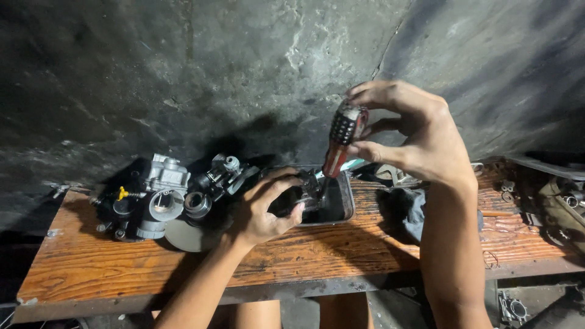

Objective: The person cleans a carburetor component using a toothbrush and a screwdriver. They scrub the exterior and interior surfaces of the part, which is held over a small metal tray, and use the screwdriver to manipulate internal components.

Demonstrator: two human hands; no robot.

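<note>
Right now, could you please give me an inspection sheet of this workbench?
Surface: worn wooden bench, stained.
Job's things: red-and-black screwdriver upright over a dark metal part, above a metal tray.
Clutter: carburetors at left; dark rag; small parts at right.
Grips: left hand holds the part; right hand holds the screwdriver handle.
Cables: nothing seen.
Surroundings: rough dark concrete wall.

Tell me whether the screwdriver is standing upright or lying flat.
Upright, slightly tilted. The right hand grips the screwdriver handle from above, its tip pointing down at the dark part held by the left hand.
</note>
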